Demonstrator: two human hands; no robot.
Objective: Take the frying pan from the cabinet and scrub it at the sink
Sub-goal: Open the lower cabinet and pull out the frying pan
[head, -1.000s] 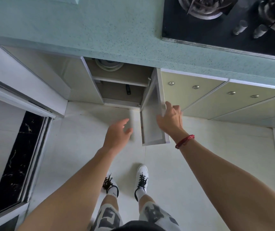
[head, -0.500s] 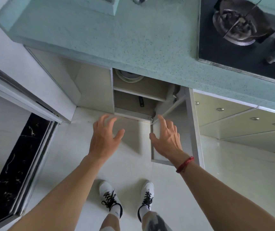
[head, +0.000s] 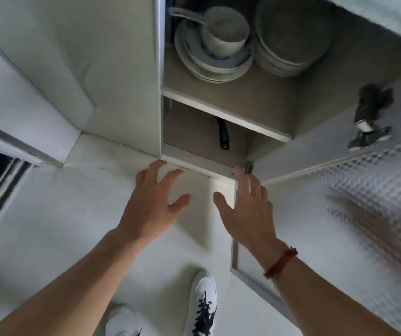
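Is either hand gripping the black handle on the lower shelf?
No, the left hand and right hand hover open in front of the cabinet, clear of the black handle.

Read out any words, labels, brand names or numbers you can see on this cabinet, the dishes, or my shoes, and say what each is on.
No text can be read in this view.
The stacked plates, bowl, black handle on the lower shelf, cabinet door and shoe show no writing.
The bluish marks on the plates are too blurred to make out.
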